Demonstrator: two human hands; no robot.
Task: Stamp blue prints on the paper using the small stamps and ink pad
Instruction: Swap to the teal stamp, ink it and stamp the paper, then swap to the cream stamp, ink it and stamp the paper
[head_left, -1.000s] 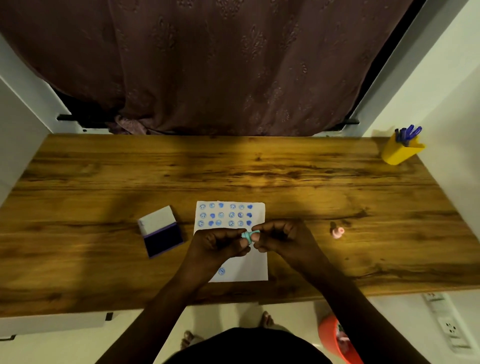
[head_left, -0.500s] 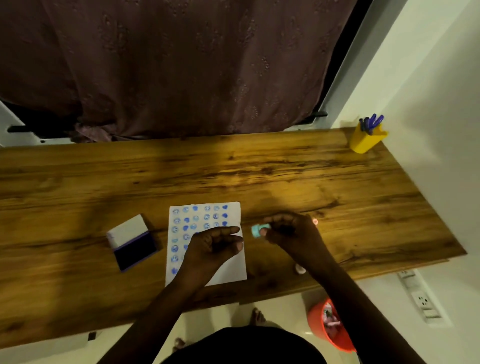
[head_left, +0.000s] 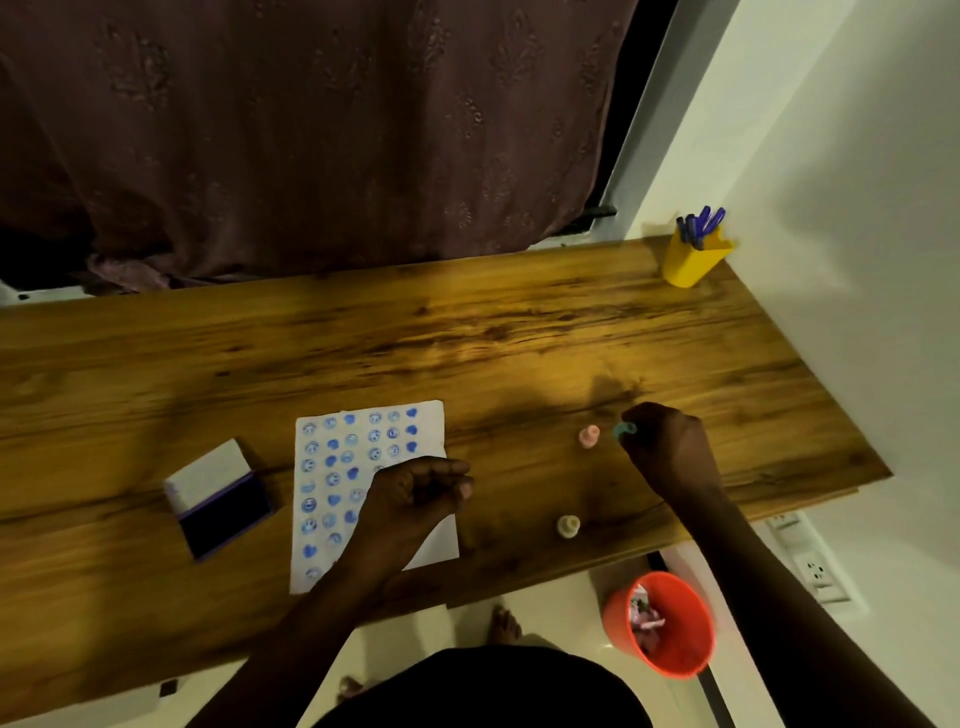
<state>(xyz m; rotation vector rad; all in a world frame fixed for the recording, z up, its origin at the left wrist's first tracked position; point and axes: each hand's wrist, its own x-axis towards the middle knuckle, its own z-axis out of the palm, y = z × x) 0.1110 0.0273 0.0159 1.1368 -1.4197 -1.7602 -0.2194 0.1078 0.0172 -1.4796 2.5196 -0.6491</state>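
The right hand (head_left: 667, 449) is being held out over the right part of the wooden table (head_left: 467, 338), forearm slanting in from the near right edge, knuckles up. A small teal stamp (head_left: 623, 430) is being pinched at its fingertips, just beside a pink stamp (head_left: 589, 435) that is standing upright on the wood; whether the teal stamp is being touched to the table cannot be told. The left hand (head_left: 415, 501) is being rested over the lower right part of the paper (head_left: 441, 415), fingers curled into a loose fist with nothing seen in it. The paper is being shown lying flat near the table's front edge, rows of blue prints covering its left and upper areas. The ink pad (head_left: 221, 501) is being kept open just left of the paper, lid tilted up, dark pad facing upward. A cream stamp (head_left: 568, 526) is being left upright near the front edge, between the two forearms. Broad bare wood is being left open behind the paper. A yellow pen holder (head_left: 693, 262) is being seen at the far right corner, against the wall, and an orange bucket (head_left: 670, 649) on the floor below the table's right end.
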